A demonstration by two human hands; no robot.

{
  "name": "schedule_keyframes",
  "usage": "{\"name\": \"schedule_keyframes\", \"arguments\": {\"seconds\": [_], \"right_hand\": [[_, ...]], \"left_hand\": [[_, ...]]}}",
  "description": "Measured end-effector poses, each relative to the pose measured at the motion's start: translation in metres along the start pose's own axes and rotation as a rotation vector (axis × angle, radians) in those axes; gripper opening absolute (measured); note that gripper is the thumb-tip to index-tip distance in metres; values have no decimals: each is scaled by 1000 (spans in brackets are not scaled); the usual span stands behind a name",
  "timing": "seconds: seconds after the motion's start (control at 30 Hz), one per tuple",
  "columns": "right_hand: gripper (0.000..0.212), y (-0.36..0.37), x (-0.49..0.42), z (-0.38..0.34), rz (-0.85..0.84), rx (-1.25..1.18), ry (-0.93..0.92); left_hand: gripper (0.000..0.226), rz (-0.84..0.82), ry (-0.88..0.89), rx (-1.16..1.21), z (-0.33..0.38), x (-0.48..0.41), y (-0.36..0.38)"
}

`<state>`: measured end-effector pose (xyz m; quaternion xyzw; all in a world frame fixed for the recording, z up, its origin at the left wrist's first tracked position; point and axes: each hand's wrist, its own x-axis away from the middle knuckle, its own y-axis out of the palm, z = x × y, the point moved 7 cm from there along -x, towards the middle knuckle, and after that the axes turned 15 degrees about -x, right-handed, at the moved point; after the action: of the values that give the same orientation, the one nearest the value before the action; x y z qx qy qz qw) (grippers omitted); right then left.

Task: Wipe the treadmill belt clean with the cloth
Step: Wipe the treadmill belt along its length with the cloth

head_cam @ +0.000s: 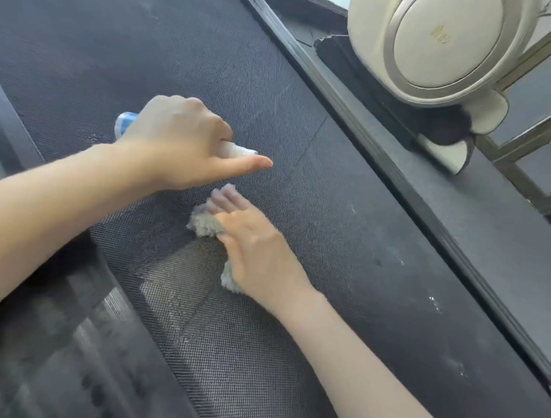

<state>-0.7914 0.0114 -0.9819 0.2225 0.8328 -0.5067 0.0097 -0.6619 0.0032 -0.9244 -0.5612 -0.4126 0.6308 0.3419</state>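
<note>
The dark textured treadmill belt (186,53) fills most of the view, with a paler patch showing near the lower middle. My right hand (253,249) lies flat on a grey fluffy cloth (204,226) and presses it onto the belt; its fingertips are blurred. Just above it, my left hand (179,141) grips a small spray bottle (126,123) with a blue and white body, whose white nozzle end sticks out under the thumb and points right. Most of the bottle is hidden inside the fist.
A dark side rail (350,123) runs diagonally along the belt's right edge, with white specks on the deck beyond it. A cream, round-faced appliance (442,42) stands on that side at the top right, beside a metal frame (522,175). Another rail borders the left.
</note>
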Motion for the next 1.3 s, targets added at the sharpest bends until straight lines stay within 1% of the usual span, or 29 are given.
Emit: {"name": "schedule_keyframes", "arguments": {"seconds": [0.1, 0.2, 0.27, 0.43, 0.53, 0.7, 0.77, 0.83, 0.87, 0.93, 1.03, 1.1, 1.13, 1.23, 1.3], "right_hand": [[43, -24, -6, 40, 43, 43, 79], [42, -47, -12, 83, 91, -47, 209], [41, -59, -14, 106, 114, -54, 266], [40, -89, -14, 155, 186, -42, 356], [38, -108, -11, 187, 230, -40, 430], [37, -134, -3, 235, 238, 32, 519], [38, -144, 2, 251, 261, 38, 570], [38, -154, 7, 262, 289, 45, 612], [38, -159, 9, 266, 297, 65, 625], [38, -169, 14, 273, 303, 117, 655], [40, -182, 28, 283, 324, 137, 748], [41, -185, 33, 286, 338, 124, 785], [41, -185, 34, 286, 339, 114, 792], [39, -182, 35, 281, 335, 115, 789], [39, -181, 37, 276, 337, 122, 796]], "left_hand": [[79, -5, 20, -26, 7, -8, 3], [79, -30, 32, -34, 14, -13, 5], [78, -36, 39, -38, 19, -16, 7], [80, -77, 51, -20, 32, -18, 10], [82, -77, 102, -50, 42, -16, 13], [83, -100, 84, -59, 47, -14, 18], [71, -126, 80, -22, 51, -15, 18], [58, -166, 65, 19, 53, -15, 20], [56, -177, 61, 26, 54, -15, 22], [55, -180, 70, 25, 57, -16, 21], [54, -235, 55, 23, 59, -16, 24], [60, -242, 53, 30, 59, -17, 23], [64, -221, 60, 24, 57, -16, 22], [76, -89, 101, -41, 50, -14, 19], [80, -54, 116, -29, 48, -14, 19]]}}
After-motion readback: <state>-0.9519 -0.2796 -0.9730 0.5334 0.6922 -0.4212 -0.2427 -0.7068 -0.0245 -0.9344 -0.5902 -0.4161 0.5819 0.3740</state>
